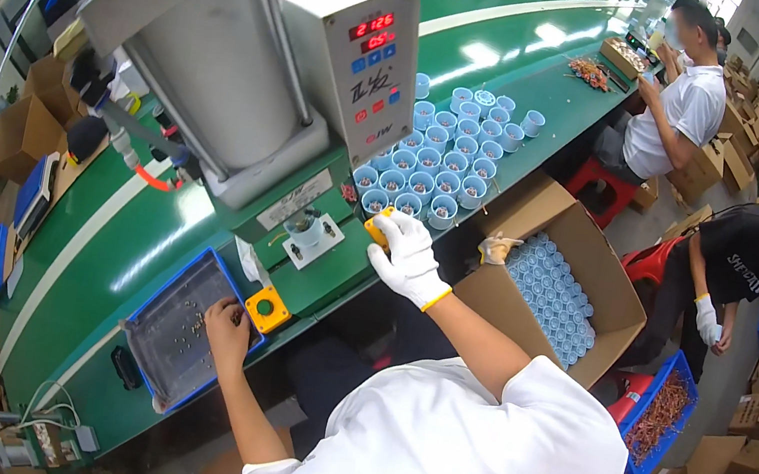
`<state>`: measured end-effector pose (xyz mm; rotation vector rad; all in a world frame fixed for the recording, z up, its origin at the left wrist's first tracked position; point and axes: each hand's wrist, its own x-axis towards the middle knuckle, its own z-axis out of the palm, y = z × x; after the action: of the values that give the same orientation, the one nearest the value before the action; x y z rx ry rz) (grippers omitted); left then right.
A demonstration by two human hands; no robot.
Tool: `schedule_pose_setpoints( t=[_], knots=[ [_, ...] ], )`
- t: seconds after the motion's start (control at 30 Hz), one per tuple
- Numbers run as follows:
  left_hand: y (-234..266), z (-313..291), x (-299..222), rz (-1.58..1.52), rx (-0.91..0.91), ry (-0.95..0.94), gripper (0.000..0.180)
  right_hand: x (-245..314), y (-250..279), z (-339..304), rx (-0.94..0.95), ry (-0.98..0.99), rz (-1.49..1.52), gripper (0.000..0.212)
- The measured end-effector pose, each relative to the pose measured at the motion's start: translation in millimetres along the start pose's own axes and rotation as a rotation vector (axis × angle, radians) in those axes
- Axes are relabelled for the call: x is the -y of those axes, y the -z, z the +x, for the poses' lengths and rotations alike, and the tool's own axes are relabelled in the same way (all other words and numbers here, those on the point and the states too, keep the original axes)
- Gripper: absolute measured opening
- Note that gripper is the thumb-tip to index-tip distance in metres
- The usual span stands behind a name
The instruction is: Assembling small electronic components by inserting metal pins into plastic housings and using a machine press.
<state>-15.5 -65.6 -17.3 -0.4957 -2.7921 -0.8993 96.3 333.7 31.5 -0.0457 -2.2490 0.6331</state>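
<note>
My bare left hand [227, 330] is over the right side of a blue-rimmed tray [171, 327] with small metal pieces scattered in it. Its fingers are curled downward, and whatever they pinch is too small to make out. Beside that hand sits a yellow box with a green push button [266, 309]. My right hand [409, 261], in a white glove with a yellow cuff, grips a second yellow button box [380, 225] at the press's right side. Under the press [228, 58], a light blue cup-shaped part [305, 229] stands on a metal plate.
Rows of light blue cups [429, 159] with small parts inside stand on the green bench [566, 97]. To my right, a cardboard box [613, 268] holds many stacked blue cups. Two people [677, 107] sit farther right, near a blue crate [663, 414] of reddish parts.
</note>
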Motion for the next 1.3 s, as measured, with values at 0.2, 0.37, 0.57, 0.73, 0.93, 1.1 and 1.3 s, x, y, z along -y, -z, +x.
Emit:
schedule_pose_setpoints(
  t=[0.2, 0.37, 0.57, 0.73, 0.93, 1.1, 1.3],
  knots=[
    [-2, 3, -1, 0.005, -0.018, -0.027, 0.015, 30, 12, 27, -0.092, 0.002, 0.055, 0.055],
    [0, -6, 3, 0.015, 0.001, -0.012, 0.014, 66, -24, 63, 0.119, -0.145, 0.434, 0.081],
    [0, 0, -5, 0.008, 0.032, 0.024, 0.016, 70, -47, 89, 0.274, -0.333, 0.746, 0.057],
    [5, -1, -14, -0.016, 0.08, 0.075, 0.021, 79, -30, 102, 0.161, -0.2, 0.622, 0.044],
    [4, 2, -7, 0.019, 0.082, 0.061, 0.02, 65, -48, 101, -0.117, 0.032, 0.493, 0.036],
    [5, -3, -6, -0.008, 0.07, 0.084, 0.02, 38, -5, 109, -0.036, 0.036, 0.432, 0.027],
    [7, -7, -2, -0.001, 0.083, 0.101, 0.021, -108, -42, 206, -0.169, -0.259, 0.216, 0.031]
  ],
)
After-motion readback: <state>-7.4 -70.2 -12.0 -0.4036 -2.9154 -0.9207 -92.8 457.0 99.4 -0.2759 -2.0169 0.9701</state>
